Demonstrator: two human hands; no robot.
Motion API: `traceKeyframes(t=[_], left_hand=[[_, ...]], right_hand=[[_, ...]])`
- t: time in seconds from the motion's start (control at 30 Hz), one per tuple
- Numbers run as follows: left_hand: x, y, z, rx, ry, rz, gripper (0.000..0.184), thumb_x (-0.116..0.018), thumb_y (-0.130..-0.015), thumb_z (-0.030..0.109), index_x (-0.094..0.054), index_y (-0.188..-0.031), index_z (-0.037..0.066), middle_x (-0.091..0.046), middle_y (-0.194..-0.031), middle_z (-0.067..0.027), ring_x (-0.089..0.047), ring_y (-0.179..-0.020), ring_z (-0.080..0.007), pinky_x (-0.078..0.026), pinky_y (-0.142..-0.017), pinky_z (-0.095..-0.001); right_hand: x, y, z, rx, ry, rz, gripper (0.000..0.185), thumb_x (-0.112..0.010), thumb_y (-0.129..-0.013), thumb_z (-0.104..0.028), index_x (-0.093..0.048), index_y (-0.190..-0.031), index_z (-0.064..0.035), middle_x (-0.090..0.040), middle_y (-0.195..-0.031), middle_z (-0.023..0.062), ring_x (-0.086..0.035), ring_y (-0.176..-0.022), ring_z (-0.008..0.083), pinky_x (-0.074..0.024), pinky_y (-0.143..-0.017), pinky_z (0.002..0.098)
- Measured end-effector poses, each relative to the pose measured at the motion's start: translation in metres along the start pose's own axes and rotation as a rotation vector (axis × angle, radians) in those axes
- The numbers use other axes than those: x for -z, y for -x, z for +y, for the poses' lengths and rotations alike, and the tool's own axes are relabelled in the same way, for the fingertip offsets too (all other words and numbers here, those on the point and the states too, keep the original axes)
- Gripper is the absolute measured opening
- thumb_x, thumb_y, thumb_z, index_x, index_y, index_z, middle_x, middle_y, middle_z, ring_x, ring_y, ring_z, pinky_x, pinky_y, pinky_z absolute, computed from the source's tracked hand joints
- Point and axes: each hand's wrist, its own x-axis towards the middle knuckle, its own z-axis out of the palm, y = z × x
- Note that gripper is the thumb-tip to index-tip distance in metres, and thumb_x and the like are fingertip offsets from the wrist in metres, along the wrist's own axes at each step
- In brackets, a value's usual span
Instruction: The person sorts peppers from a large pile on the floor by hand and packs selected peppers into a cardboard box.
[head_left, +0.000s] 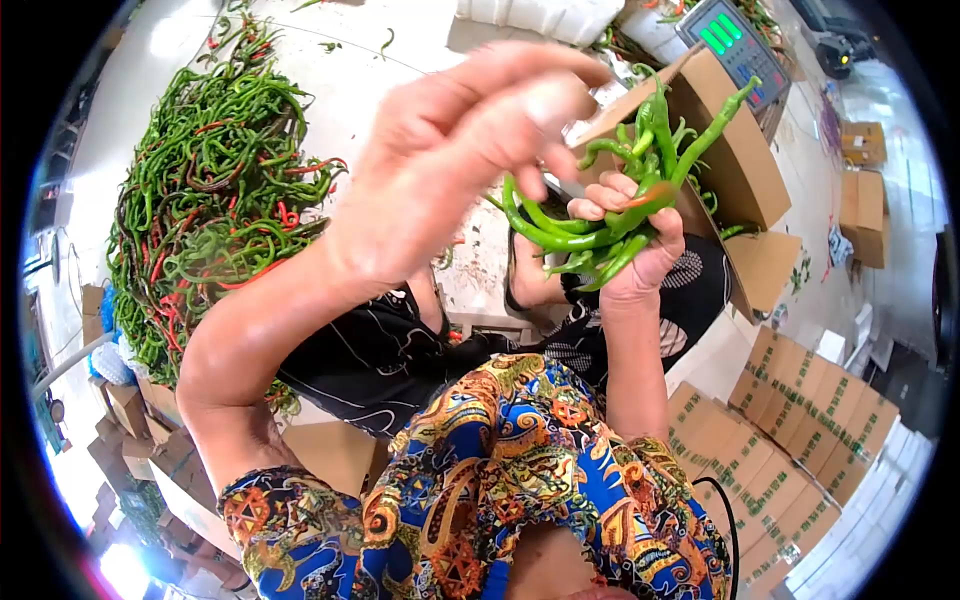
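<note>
My right hand (640, 235) is closed around a bunch of long green chili peppers (580, 240), which stick out above and to the left of the fingers. One of them near the thumb has an orange-red tinge. Raised beside the bunch, my left hand (460, 150) is slightly blurred, with fingers bent and apart and nothing visible in it. It is close to the peppers; whether it touches them I cannot tell. A cardboard box (735, 165) with open flaps stands just beyond my right hand, and some green peppers show inside it.
A large heap of green and red chili peppers (200, 180) lies on the floor at left. Behind the box is a scale with a lit green display (720, 35). Flattened printed cartons (810, 410) lie at right. A white foam box (540, 15) is at the top.
</note>
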Motion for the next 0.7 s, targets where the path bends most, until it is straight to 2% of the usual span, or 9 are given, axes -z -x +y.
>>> traceKeyframes(t=[0.03, 0.1, 0.17, 0.2, 0.37, 0.53, 0.7], left_hand=[[0.006, 0.002, 0.002, -0.051, -0.032, 0.036, 0.037, -0.044, -0.101, 0.025, -0.058, -0.118, -0.005, -0.062, -0.100, -0.0089, -0.055, -0.078, -0.0088, -0.044, -0.067, -0.0215], [0.018, 0.004, 0.006, 0.024, -0.150, 0.217, 0.033, -0.047, -0.100, 0.023, -0.060, -0.117, -0.003, -0.063, -0.089, -0.0049, -0.054, -0.072, -0.0064, -0.042, -0.064, -0.0188], [0.034, 0.005, -0.001, 0.068, -0.075, 0.249, 0.030, -0.049, -0.099, 0.021, -0.060, -0.116, -0.001, -0.061, -0.086, -0.0018, -0.053, -0.071, -0.0046, -0.041, -0.063, -0.0171], [0.042, 0.005, -0.007, 0.096, -0.100, 0.219, 0.029, -0.050, -0.098, 0.020, -0.061, -0.116, 0.000, -0.060, -0.085, -0.0008, -0.052, -0.071, -0.0040, -0.040, -0.063, -0.0164], [0.048, 0.006, -0.026, 0.228, -0.303, 0.030, 0.024, -0.053, -0.096, 0.017, -0.063, -0.112, 0.002, -0.057, -0.081, 0.0019, -0.049, -0.068, -0.0033, -0.039, -0.062, -0.0176], [0.040, 0.000, -0.029, 0.322, -0.404, -0.100, 0.024, -0.055, -0.095, 0.018, -0.062, -0.110, 0.001, -0.059, -0.078, 0.0017, -0.052, -0.069, -0.0044, -0.041, -0.063, -0.0201], [0.039, -0.005, -0.032, 0.358, -0.433, -0.140, 0.025, -0.056, -0.094, 0.018, -0.062, -0.110, 0.001, -0.057, -0.077, 0.0022, -0.051, -0.069, -0.0049, -0.040, -0.062, -0.0207]], right_hand=[[0.005, 0.000, -0.003, -0.018, -0.066, -0.055, 0.043, -0.064, -0.074, -0.015, -0.048, -0.111, -0.0011, -0.049, -0.087, 0.0005, -0.048, -0.080, 0.0138, -0.0388, -0.081, 0.0315], [0.012, 0.003, -0.006, -0.017, -0.159, -0.113, 0.058, -0.066, -0.074, -0.013, -0.043, -0.126, -0.0002, -0.050, -0.087, -0.0011, -0.048, -0.080, 0.0119, -0.0392, -0.078, 0.0296], [0.012, 0.005, -0.008, -0.024, -0.259, -0.165, 0.062, -0.068, -0.076, -0.012, -0.041, -0.130, 0.0003, -0.050, -0.087, -0.0014, -0.048, -0.079, 0.0106, -0.0389, -0.078, 0.0283], [0.015, 0.005, -0.008, -0.016, -0.322, -0.140, 0.052, -0.063, -0.078, -0.022, -0.049, -0.121, 0.0013, -0.049, -0.087, 0.0019, -0.049, -0.074, 0.0126, -0.0400, -0.072, 0.0299], [0.019, 0.001, -0.019, -0.070, -0.318, -0.356, 0.062, -0.062, -0.082, -0.019, -0.040, -0.134, 0.0041, -0.049, -0.094, 0.0060, -0.052, -0.072, 0.0098, -0.0403, -0.070, 0.0285], [0.013, 0.003, -0.023, -0.073, -0.172, -0.328, 0.063, -0.059, -0.075, -0.016, -0.043, -0.133, -0.0003, -0.052, -0.088, 0.0029, -0.051, -0.072, 0.0106, -0.0395, -0.072, 0.0277], [0.020, 0.007, -0.035, -0.096, -0.054, -0.392, 0.068, -0.059, -0.072, -0.015, -0.042, -0.136, -0.0015, -0.057, -0.093, 0.0068, -0.055, -0.076, 0.0133, -0.0391, -0.075, 0.0304]])
